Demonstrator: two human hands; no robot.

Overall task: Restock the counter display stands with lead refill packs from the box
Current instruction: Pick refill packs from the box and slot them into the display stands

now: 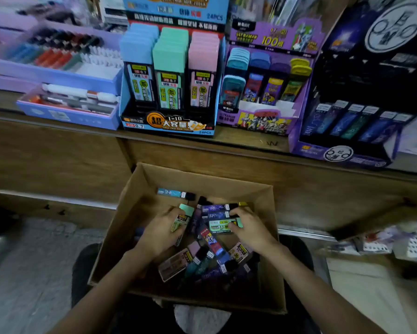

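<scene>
A brown cardboard box (140, 189) sits on my lap, holding several loose lead refill packs (202, 259) in mixed colours. My left hand (158, 233) grips a mint-capped pack (184, 216) near the box's middle. My right hand (249, 229) holds another mint-capped pack (223, 225) lying flat beside several purple packs (217, 208). On the wooden counter stand a blue display stand (169, 121) with blue, mint and pink packs, a purple display stand (262, 121) with mixed packs, and a dark display stand (347, 150) with blue packs.
A lilac pen tray (65, 114) and tiered marker racks (58, 54) fill the counter's left. The counter front (58, 160) rises just beyond the box. Stationery lies on a low shelf (383, 244) at right. Grey floor (34, 273) lies at left.
</scene>
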